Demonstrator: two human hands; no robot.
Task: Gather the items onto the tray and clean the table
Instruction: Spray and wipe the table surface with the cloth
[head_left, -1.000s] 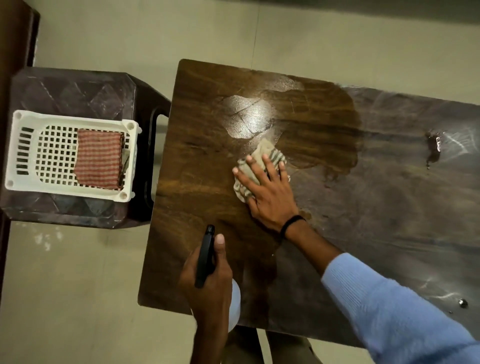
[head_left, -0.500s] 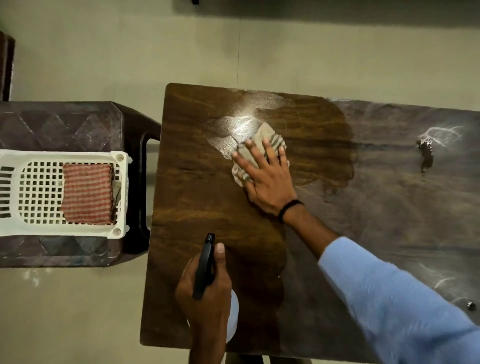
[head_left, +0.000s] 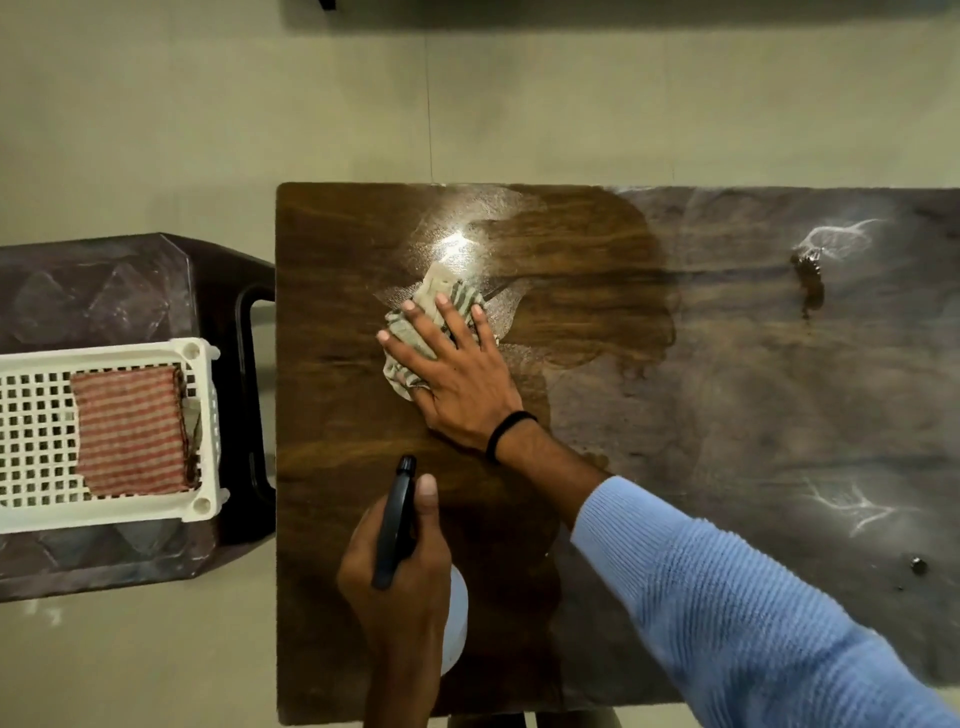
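Wiping continued: my right hand (head_left: 457, 374) pressed flat on the cloth (head_left: 415, 332), nudged it leftward; left hand (head_left: 400, 571) stayed clamped on the spray bottle (head_left: 395, 519).

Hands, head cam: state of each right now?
Left hand: closed around the spray bottle, thumb by the nozzle.
Right hand: open, fingers spread, pressing the striped rag flat on the table.

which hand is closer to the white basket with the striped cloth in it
Left. The left hand, holding the spray bottle, is at the table's near left edge, closer to the white basket. The right hand presses the rag farther right.
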